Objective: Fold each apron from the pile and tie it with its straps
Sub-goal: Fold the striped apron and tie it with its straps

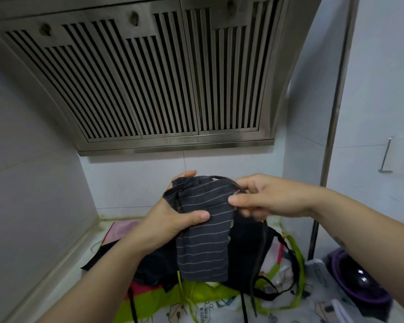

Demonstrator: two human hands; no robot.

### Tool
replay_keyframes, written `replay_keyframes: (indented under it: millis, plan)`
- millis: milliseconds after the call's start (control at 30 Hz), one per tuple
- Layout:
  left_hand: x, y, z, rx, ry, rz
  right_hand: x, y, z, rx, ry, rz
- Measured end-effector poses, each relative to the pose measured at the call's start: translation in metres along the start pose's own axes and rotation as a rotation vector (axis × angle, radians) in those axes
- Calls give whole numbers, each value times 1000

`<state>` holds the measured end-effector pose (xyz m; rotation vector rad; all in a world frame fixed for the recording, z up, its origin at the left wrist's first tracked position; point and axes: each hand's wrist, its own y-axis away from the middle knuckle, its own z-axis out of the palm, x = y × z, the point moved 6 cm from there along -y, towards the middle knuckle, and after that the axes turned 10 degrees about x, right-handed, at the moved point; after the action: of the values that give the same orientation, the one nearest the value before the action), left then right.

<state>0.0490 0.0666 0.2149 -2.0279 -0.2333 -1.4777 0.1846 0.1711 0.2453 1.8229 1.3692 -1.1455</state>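
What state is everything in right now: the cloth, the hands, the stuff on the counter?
Striped apron: folded into a narrow strip, held up above the counter.
Left hand: grips the apron's middle.
Right hand: pinches its upper right edge.
Pile of aprons: unfolded, heaped on the counter, straps loose.

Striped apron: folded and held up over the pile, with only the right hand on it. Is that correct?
Not quite: both hands are on it. The left hand grips the folded apron, thumb across its front, and the right hand pinches its right edge. It is folded and held up over the pile, as the head view shows.
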Motion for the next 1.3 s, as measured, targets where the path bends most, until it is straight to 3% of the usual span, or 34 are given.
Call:
replay_keyframes:
  millis: [167,300,400,500,633,733,833,967,1033,1167,1300]
  plan:
    - [-15,4,-10,51,108,-107,-21,5,-23,297,58,-140]
    - [-21,5,-4,74,192,-146,-28,5,-14,353,17,-144]
    - [-14,3,0,106,138,-83,-22,2,4,328,44,-106]
    - [0,5,5,147,86,-3,-15,-4,11,444,-25,-184]
    - [6,6,4,176,92,70,-10,-11,19,285,-286,-166]
    - [9,5,2,199,86,124,-12,-12,22,213,-348,-141]
    - [11,5,9,194,91,166,-16,-14,20,375,-251,-133]
    - [10,0,12,220,146,156,-23,-9,17,653,-49,-252]
    - [8,-2,10,245,172,148,-23,-6,20,699,-58,-274]
    - [5,-3,4,291,156,172,-27,-2,31,549,-139,-307]
    - [1,-10,7,319,152,172,-24,-6,42,436,-29,-275]
